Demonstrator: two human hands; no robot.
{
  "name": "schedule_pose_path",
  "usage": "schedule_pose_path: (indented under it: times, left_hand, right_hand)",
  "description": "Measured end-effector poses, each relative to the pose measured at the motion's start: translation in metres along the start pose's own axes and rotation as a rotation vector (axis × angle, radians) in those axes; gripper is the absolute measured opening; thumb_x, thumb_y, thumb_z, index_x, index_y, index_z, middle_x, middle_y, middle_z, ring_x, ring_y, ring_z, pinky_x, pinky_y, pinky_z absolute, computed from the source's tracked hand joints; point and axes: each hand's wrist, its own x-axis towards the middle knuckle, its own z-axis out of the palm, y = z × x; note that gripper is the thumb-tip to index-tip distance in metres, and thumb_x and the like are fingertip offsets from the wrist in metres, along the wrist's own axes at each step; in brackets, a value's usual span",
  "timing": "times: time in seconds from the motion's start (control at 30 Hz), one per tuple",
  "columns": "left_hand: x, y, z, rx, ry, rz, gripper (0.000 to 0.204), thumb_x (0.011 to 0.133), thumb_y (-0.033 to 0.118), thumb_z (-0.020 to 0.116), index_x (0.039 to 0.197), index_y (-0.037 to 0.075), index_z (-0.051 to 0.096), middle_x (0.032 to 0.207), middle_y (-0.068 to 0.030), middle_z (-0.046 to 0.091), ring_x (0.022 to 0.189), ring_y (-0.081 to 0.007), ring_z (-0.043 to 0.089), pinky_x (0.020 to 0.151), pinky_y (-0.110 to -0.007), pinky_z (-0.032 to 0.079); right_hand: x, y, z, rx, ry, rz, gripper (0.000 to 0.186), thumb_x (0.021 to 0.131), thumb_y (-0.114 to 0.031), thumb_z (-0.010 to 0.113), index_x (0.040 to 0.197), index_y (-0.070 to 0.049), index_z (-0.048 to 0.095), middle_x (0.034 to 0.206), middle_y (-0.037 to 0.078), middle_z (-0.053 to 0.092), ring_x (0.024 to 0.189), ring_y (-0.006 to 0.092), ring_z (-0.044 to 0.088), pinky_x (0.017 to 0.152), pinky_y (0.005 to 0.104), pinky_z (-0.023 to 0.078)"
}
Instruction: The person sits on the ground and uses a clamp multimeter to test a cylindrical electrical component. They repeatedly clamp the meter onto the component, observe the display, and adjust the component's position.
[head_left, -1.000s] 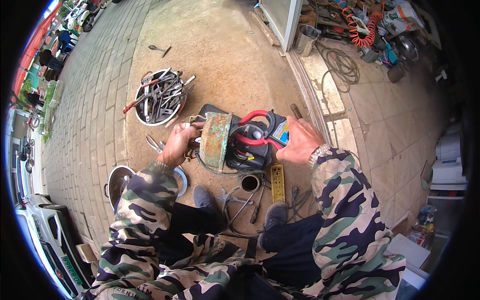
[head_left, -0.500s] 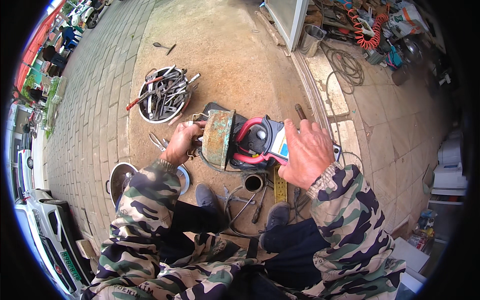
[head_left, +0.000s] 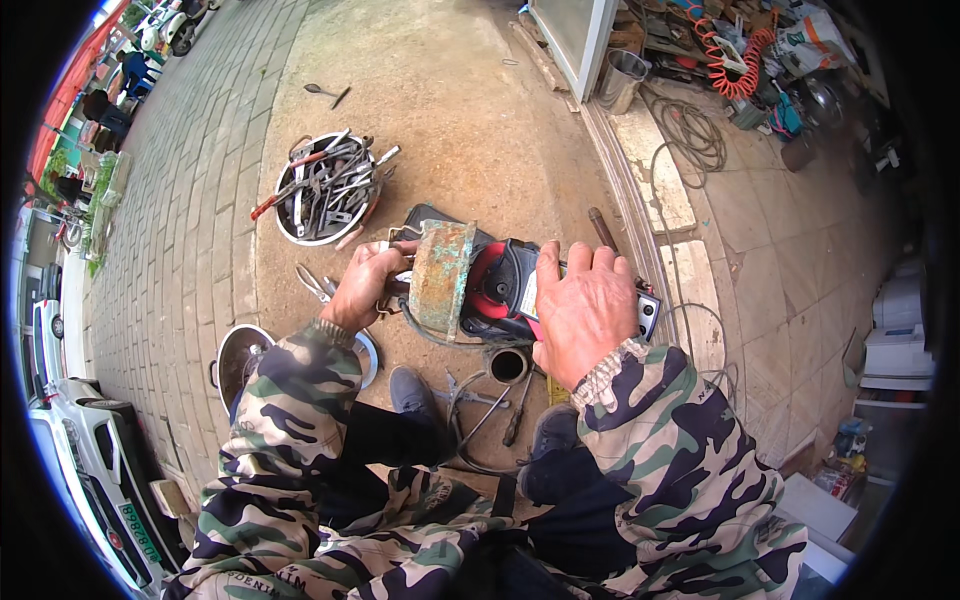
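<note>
My left hand (head_left: 362,290) is closed at the left end of a rusty, green-flecked metal housing (head_left: 445,275); exactly what its fingertips hold is hidden. My right hand (head_left: 590,310) lies over a clamp meter (head_left: 647,316) with its fingers closed round it, covering most of its body. The meter's red jaw (head_left: 488,278) is right beside the housing's right side, over a black object underneath. Whether the jaw touches the housing is unclear. A short dark pipe (head_left: 507,366) stands below them, with pliers, cables and a yellow power strip (head_left: 558,390) partly covered nearby.
A basin of tools (head_left: 325,190) is beyond my left hand; another pot (head_left: 243,365) is lower left. Doorframe timber (head_left: 638,200), coiled hose (head_left: 700,135) and clutter line the right. A white car (head_left: 100,470), scooters and seated people (head_left: 110,112) are at far left.
My right hand has moved down over the meter's body, and the red jaw has shifted left toward the housing. My left hand stays at the housing's left end.
</note>
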Motion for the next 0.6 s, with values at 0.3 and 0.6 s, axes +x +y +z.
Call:
schedule_pose_path:
  times: [0.3,0.6]
  left_hand:
    - [0.0,0.001,0.012,-0.048,0.072,0.004,0.041,0.084,0.007,0.051,0.118,-0.005,0.069,0.07,0.0004,0.063,0.05,-0.0064,0.052,0.043,-0.022,0.039]
    - [-0.005,0.01,0.008,0.035,0.029,-0.027,0.042,0.083,0.008,0.052,0.119,-0.007,0.069,0.065,0.0033,0.055,0.054,-0.0053,0.052,0.047,-0.022,0.041]
  right_hand:
    - [-0.002,0.011,0.003,0.107,-0.025,-0.025,0.097,0.062,-0.038,0.088,0.142,0.0,0.047,0.113,0.017,0.059,0.109,0.0332,0.056,0.095,0.0428,0.043]
    - [-0.002,0.022,0.032,0.184,-0.079,-0.006,0.108,0.062,-0.041,0.088,0.149,-0.001,0.037,0.111,0.021,0.057,0.105,0.0363,0.057,0.093,0.047,0.044]
